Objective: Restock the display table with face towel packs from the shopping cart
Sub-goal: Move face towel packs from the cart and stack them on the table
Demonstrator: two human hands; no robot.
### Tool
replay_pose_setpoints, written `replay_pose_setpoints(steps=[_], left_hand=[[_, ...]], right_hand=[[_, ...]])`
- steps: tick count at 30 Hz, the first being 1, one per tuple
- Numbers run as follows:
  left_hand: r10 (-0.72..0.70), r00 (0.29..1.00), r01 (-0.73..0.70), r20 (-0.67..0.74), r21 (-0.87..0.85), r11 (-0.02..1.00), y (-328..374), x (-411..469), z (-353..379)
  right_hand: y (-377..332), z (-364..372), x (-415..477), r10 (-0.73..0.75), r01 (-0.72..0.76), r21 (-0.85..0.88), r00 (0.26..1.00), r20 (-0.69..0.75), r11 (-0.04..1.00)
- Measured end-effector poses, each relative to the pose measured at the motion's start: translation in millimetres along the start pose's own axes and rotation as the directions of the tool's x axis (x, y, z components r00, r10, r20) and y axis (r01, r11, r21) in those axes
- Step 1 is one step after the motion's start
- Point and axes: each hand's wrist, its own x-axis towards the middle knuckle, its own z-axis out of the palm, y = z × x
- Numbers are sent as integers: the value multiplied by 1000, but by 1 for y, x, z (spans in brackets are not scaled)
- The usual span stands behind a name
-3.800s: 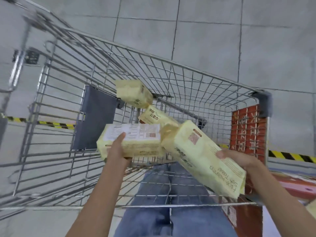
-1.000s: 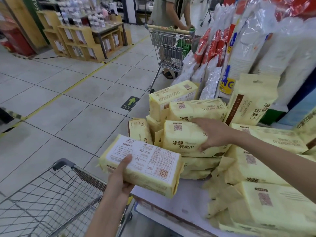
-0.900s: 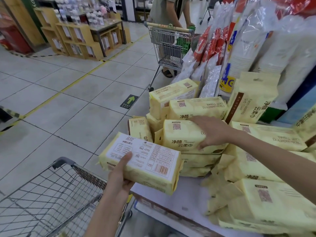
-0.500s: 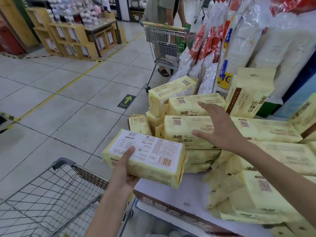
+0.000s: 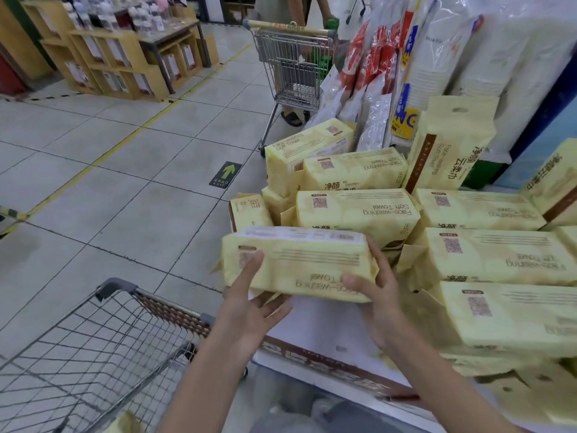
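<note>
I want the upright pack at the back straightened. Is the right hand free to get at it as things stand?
Probably not yet. The right hand and left hand both hold a towel pack, and stacked packs lie in front of the upright pack.

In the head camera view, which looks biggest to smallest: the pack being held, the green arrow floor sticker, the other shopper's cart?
1. Held pack, though nearness inflates it.
2. Other shopper's cart, clearly farther off.
3. Arrow sticker.
</note>
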Motion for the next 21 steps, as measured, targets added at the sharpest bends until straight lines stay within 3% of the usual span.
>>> replay_pose_setpoints(steps=[3, 6, 9, 13, 17, 21], left_hand=[[183, 975, -161, -124, 167, 973, -8, 3, -15], [291, 949, -249, -122, 275, 929, -17, 11, -32], [246, 960, -194, -132, 318, 928, -32, 19, -47], [144, 976, -83, -163, 333, 939, -66, 32, -65], [67, 984, 11, -163, 436, 900, -99, 58, -77], [36, 989, 46, -142, 537, 842, -125, 93, -76]], right_hand=[[5, -13, -3, 185, -179, 181, 983, -18, 967], [14, -28, -15, 326, -319, 246, 945, 11, 915], [27, -37, -27, 435, -422, 281, 900, 17, 862], [57, -47, -32, 567, -491, 347, 808, -162, 799], [91, -55, -27, 630, -489, 430, 719, -294, 759], [124, -66, -10, 616, -413, 486, 676, -404, 771]])
